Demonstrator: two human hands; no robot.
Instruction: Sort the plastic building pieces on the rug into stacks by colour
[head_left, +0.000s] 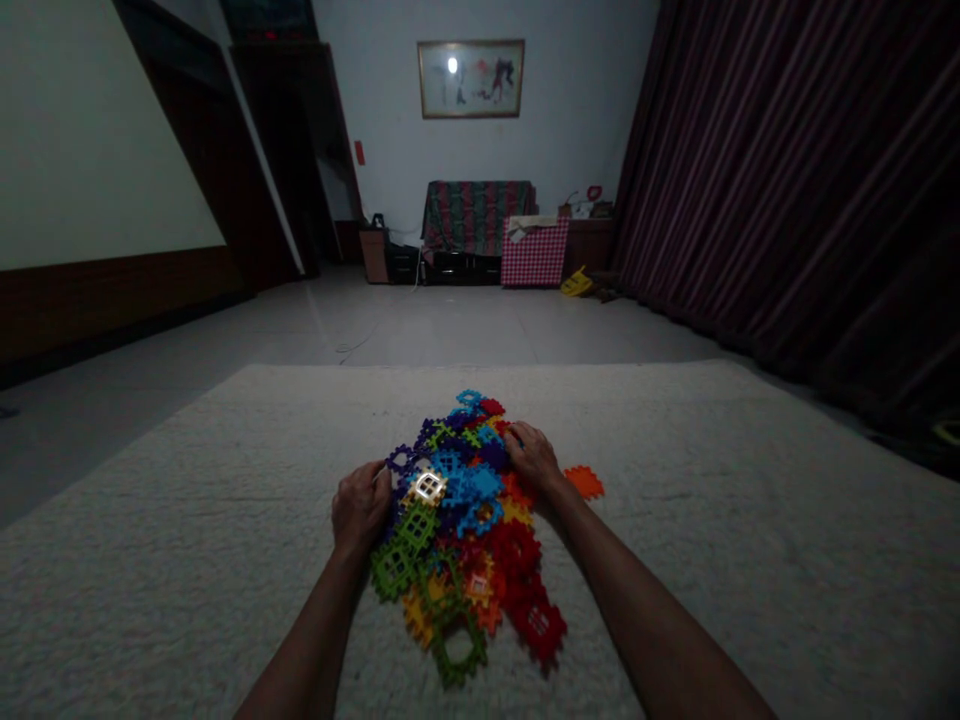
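A heap of toothed plastic pieces (480,483) in blue, green, yellow, red and purple lies on a pale mat. My left hand (361,505) is closed against the heap's left edge, beside purple pieces; its fingertips are hidden. On the upper right side, my right hand (534,455) curls its fingers down against red and dark blue pieces, and what it grips, if anything, is hidden. A green piece with a large opening (459,650) and a red piece (538,622) lie at the near end. An orange piece (583,482) rests just right of my right wrist.
The pale mat (225,480) extends around the heap, with grey tiled floor (465,325) beyond it. Along the far wall stand low furniture under a patterned cloth (480,215) and a red checked cloth (534,255). Dark curtains (735,170) hang at the right.
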